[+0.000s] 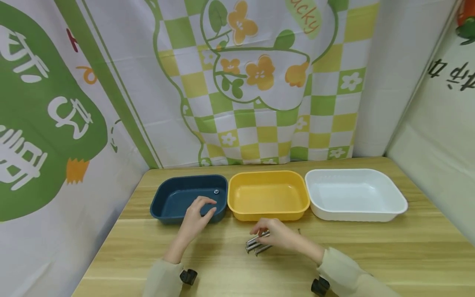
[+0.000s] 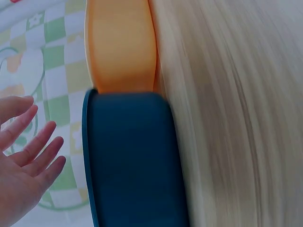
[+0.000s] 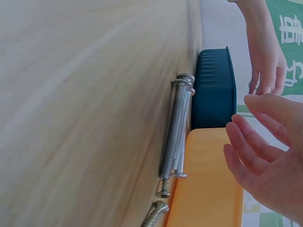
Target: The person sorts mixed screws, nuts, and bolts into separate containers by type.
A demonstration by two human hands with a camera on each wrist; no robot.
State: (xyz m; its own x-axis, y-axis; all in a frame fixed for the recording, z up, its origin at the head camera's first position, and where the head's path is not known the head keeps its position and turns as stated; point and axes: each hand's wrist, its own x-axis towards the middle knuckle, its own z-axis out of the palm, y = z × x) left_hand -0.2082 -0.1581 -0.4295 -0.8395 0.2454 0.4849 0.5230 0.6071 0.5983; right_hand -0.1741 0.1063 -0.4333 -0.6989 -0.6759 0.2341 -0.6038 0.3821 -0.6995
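The left hand, thumb and fingers parted, holding nothing, hangs above a dark-blue, rounded-rectangular, probably plastic tray. Rightward, the long silver threaded metal bolts should handle stiff, dense and somewhat slippery, best pinched mid-shank; they lie just beneath and left of the right hand, its fingers loosely curved, gripping nothing.

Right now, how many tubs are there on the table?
3: a dark blue tub on the left, a yellow tub in the middle, a white tub on the right. The left hand partly covers the blue one; none looks hidden.
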